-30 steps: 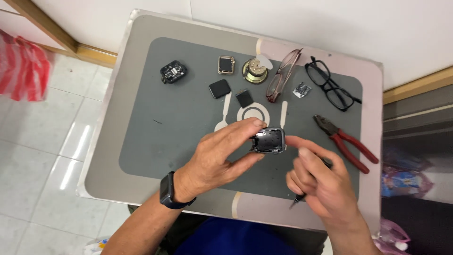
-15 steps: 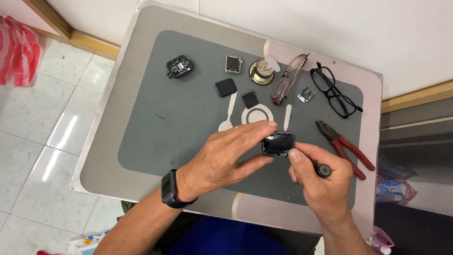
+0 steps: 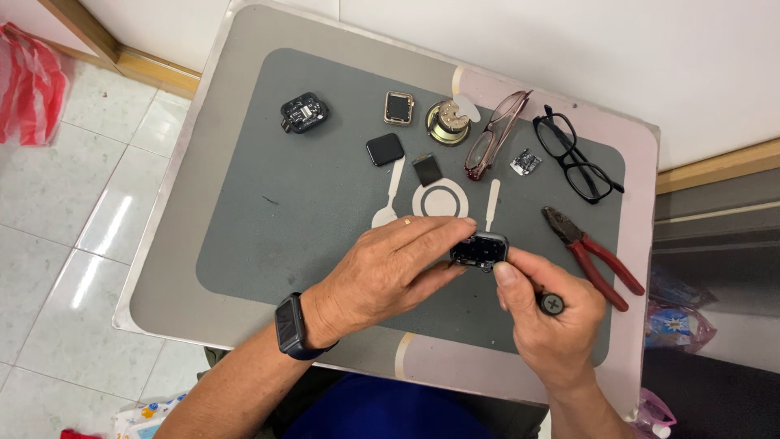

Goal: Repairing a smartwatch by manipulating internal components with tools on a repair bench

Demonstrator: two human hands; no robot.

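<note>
Together, two hands [image 3: 390, 272] [image 3: 548, 329] hold one watch case [image 3: 480, 250].

On your table [image 3: 203, 268] lies a grey mat [image 3: 309, 203]. Along its far edge you have a small black circuit module [image 3: 304, 112], a gold-rimmed watch case [image 3: 398, 107], a round brass part [image 3: 448, 124], a black square screen [image 3: 384, 149] and a small dark chip [image 3: 426, 169]. Brown glasses [image 3: 491, 138] and black glasses [image 3: 575, 162] sit to your right, a tiny board [image 3: 525, 162] between them. Red-handled pliers [image 3: 591, 254] lie near the mat's right edge.
</note>
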